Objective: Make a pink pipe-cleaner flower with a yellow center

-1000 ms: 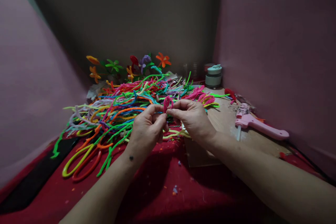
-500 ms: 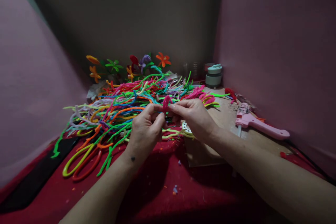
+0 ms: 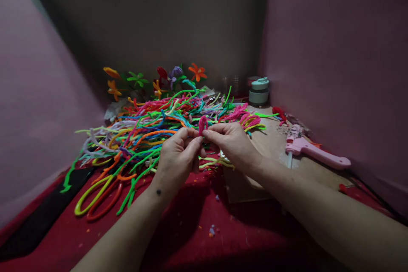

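A pink pipe cleaner [image 3: 203,123], bent into a small narrow loop, stands up between my two hands. My left hand [image 3: 179,148] pinches its lower end between thumb and forefinger. From the other side my right hand [image 3: 232,139] grips the same loop with its thumb and fingertips. Both hands are closed, and their fingertips nearly touch. Just behind them lies a big tangled heap of coloured pipe cleaners [image 3: 149,136]. Folded pink pipe cleaners [image 3: 247,117] rest beyond my right hand.
At the right a pink glue gun [image 3: 318,153] lies on a brown board [image 3: 270,136]. A lidded jar [image 3: 259,92] stands at the back. Pipe-cleaner flowers, among them an orange one [image 3: 197,71], rise behind the heap. Red cloth [image 3: 204,216] covers the table.
The pink loop looks narrower and more upright than before. My left thumb has come up to the loop's base, and my right fingers have shifted slightly.
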Motion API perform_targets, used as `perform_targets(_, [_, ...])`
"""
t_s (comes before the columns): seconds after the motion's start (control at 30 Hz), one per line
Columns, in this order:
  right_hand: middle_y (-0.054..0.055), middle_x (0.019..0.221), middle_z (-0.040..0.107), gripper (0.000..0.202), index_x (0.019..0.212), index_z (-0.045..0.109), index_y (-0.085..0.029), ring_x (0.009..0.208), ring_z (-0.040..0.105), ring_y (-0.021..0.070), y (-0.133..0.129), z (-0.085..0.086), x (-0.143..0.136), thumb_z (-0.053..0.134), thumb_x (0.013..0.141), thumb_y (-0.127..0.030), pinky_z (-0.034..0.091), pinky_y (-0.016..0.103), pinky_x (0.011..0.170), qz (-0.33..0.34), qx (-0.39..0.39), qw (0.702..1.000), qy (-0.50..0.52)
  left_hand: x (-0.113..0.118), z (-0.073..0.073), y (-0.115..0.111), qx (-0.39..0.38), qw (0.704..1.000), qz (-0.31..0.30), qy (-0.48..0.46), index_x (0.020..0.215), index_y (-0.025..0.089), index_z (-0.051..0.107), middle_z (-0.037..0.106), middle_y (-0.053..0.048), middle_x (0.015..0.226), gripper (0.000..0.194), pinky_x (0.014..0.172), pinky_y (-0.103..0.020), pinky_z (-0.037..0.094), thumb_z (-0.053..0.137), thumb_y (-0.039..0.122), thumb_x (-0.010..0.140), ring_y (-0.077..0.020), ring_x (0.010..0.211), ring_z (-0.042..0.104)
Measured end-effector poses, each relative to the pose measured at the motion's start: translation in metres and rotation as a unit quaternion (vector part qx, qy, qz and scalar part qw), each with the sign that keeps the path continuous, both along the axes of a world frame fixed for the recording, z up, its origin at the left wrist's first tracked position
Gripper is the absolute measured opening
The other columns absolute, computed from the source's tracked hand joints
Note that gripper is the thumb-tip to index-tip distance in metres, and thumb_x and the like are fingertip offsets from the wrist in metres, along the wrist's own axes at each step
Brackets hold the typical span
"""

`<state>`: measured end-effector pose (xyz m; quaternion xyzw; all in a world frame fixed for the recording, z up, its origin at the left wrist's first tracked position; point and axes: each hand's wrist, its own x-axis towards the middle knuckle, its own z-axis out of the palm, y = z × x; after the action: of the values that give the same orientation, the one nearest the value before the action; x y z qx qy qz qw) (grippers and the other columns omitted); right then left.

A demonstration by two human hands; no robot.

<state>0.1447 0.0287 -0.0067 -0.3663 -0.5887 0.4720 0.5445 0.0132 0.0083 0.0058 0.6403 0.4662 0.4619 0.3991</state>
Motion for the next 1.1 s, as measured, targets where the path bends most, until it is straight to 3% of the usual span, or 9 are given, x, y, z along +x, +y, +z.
perform_targets(0.13, [-0.002, 0.066, 0.057, 0.02, 0.08, 0.063, -0.015, 0.051, 0.046, 0.0066, 0.003, 0.004, 0.004, 0.064, 0.068, -0.031, 0.036, 0.022, 0.049, 0.001, -0.029, 0.993, 0.116, 0.0, 0.003, 0.0, -0.025, 1.0, -0.012, 0.011, 0.076, 0.016, 0.05, 0.058, 0.004, 0.05, 0.012, 0.03, -0.015, 0.028, 0.053, 0.027, 0.079, -0.0049, 0.028, 0.041])
perform_targets(0.27, [0.0, 0.058, 0.058, 0.016, 0.063, 0.06, -0.013, 0.049, 0.046, 0.007, 0.008, 0.002, 0.007, 0.066, 0.065, -0.027, 0.036, 0.022, 0.05, 0.028, -0.071, 0.986, 0.147, -0.002, 0.002, 0.001, -0.064, 0.997, -0.033, 0.026, 0.075, 0.016, 0.05, 0.058, 0.004, 0.05, 0.012, 0.029, -0.015, 0.025, 0.054, 0.027, 0.078, -0.0047, 0.027, 0.04])
perform_targets(0.5, [-0.001, 0.053, 0.057, 0.013, 0.06, 0.058, -0.013, 0.048, 0.048, 0.0083, 0.011, -0.003, 0.005, 0.067, 0.063, -0.021, 0.036, 0.023, 0.049, 0.052, -0.118, 0.965, 0.227, -0.003, 0.003, 0.003, -0.096, 0.994, -0.057, 0.018, 0.071, 0.014, 0.05, 0.059, 0.003, 0.051, 0.015, 0.028, -0.016, 0.025, 0.055, 0.027, 0.077, -0.0047, 0.027, 0.039])
perform_targets(0.77, [-0.001, 0.05, 0.056, 0.016, 0.06, 0.06, -0.011, 0.047, 0.049, 0.0078, 0.002, -0.002, -0.004, 0.067, 0.065, -0.025, 0.037, 0.022, 0.05, 0.093, -0.105, 0.976, 0.164, -0.001, 0.001, 0.003, -0.052, 0.998, -0.013, -0.029, 0.071, 0.014, 0.049, 0.059, 0.003, 0.053, 0.016, 0.03, -0.016, 0.028, 0.054, 0.028, 0.078, -0.0042, 0.028, 0.04])
perform_targets(0.9, [-0.001, 0.049, 0.056, 0.014, 0.058, 0.059, -0.012, 0.045, 0.052, 0.0089, 0.001, -0.004, -0.006, 0.064, 0.065, -0.022, 0.04, 0.023, 0.05, 0.077, -0.122, 0.976, 0.161, 0.0, 0.001, 0.003, -0.058, 0.998, -0.002, -0.016, 0.072, 0.015, 0.051, 0.059, 0.003, 0.053, 0.016, 0.03, -0.015, 0.03, 0.056, 0.029, 0.076, -0.0047, 0.028, 0.043])
perform_targets(1.1, [0.0, 0.05, 0.058, 0.013, 0.058, 0.062, -0.012, 0.046, 0.052, 0.0086, 0.005, -0.005, -0.003, 0.059, 0.068, -0.02, 0.041, 0.022, 0.049, 0.036, -0.11, 0.987, 0.109, -0.012, 0.007, 0.01, -0.036, 0.999, 0.038, 0.005, 0.081, 0.017, 0.057, 0.047, 0.008, 0.043, 0.022, 0.03, -0.014, 0.029, 0.066, 0.034, 0.069, -0.0048, 0.031, 0.041])
